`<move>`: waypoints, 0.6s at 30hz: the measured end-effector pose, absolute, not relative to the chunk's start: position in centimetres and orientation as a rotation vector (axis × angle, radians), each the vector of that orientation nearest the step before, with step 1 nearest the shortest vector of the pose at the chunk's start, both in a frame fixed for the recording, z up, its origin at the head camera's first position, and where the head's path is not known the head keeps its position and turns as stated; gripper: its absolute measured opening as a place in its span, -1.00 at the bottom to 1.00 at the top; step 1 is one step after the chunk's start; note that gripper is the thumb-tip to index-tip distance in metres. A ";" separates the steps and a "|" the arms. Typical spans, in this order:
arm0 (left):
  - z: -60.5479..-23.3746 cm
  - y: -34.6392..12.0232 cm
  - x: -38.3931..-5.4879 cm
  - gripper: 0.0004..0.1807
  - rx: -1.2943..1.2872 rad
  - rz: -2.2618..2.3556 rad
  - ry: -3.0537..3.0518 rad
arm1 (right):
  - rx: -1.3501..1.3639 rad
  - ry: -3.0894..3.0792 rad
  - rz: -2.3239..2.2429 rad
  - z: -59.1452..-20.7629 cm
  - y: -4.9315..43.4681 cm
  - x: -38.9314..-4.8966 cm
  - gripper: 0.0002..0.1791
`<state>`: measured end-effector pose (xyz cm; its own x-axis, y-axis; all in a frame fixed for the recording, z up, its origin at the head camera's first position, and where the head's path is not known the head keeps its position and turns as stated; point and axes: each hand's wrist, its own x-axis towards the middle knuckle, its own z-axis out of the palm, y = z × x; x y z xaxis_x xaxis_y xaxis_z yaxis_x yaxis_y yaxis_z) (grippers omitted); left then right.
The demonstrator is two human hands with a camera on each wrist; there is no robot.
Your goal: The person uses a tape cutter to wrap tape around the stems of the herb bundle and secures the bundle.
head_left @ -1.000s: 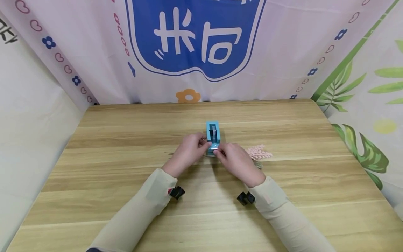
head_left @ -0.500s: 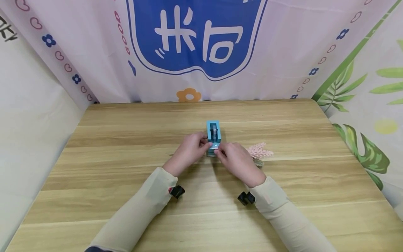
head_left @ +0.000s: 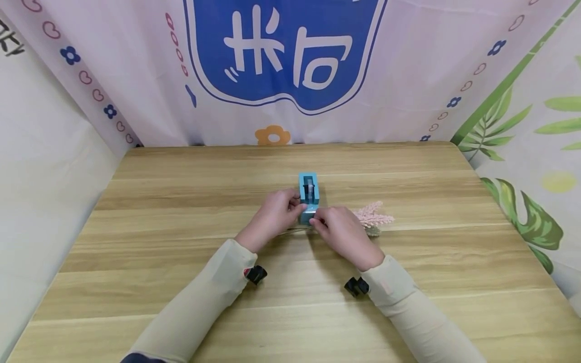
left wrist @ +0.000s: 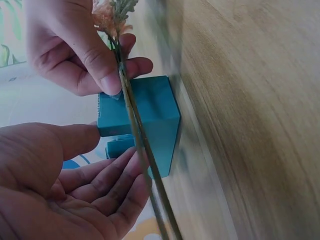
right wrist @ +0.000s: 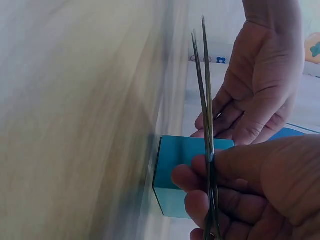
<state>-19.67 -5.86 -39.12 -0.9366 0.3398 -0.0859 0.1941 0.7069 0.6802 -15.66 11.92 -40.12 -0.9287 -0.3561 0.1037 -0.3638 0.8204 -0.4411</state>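
A blue tape dispenser [head_left: 306, 217] with a roll of clear tape stands mid-table. My left hand [head_left: 271, 216] holds it from the left, thumb on its front top edge and fingers along its side. Just right of its front, my right hand [head_left: 343, 233] pinches the thin stems [right wrist: 208, 120] of artificial flowers between thumb and fingers. Pink blossoms [head_left: 373, 216] and a grey-green sprig [head_left: 373, 231] stick out beyond the right hand. In the left wrist view the stems cross in front of the dispenser's blue front [left wrist: 155, 105]. The right fingertips are right at its cutting edge.
The wooden table [head_left: 181, 191] reaches back to a printed curtain [head_left: 218, 121] with a blue emblem. Black wrist cameras [head_left: 256, 275] sit on both cuffs. White cloth and a leaf-patterned sheet [head_left: 522, 222] border the sides.
The stems' bare ends, earlier showing beyond the left wrist, have swung nearer and now slant below the left hand. The right hand has shifted slightly nearer the body; the left stays on the dispenser.
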 end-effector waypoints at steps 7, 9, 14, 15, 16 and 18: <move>-39.0 -5.9 -19.5 -0.71 0.422 1.077 2.703 | 0.594 -2.983 0.741 -39.9 12.1 -15.6 -0.72; -39.0 -6.0 -19.4 -0.73 0.429 1.083 2.703 | 0.590 -2.986 0.751 -39.8 12.1 -15.5 -0.70; -39.0 -6.4 -18.6 -0.76 0.462 1.078 2.749 | 0.582 -2.952 0.770 -39.2 12.3 -15.1 -0.65; -39.0 -6.5 -18.4 -0.76 0.466 1.077 2.759 | 0.582 -2.942 0.770 -39.0 12.3 -15.1 -0.65; -38.9 -6.6 -18.1 -0.76 0.479 1.074 2.772 | 0.583 -2.935 0.770 -38.8 12.3 -15.0 -0.64; -38.7 -6.8 -17.4 -0.78 0.526 1.054 2.797 | 0.588 -2.919 0.771 -38.4 12.3 -14.8 -0.64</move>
<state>-17.37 -6.80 -38.66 -0.9343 0.3557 0.0218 0.2816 0.6995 0.6568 -14.83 12.32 -38.44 -0.9247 -0.3463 0.1582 -0.3792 0.8014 -0.4625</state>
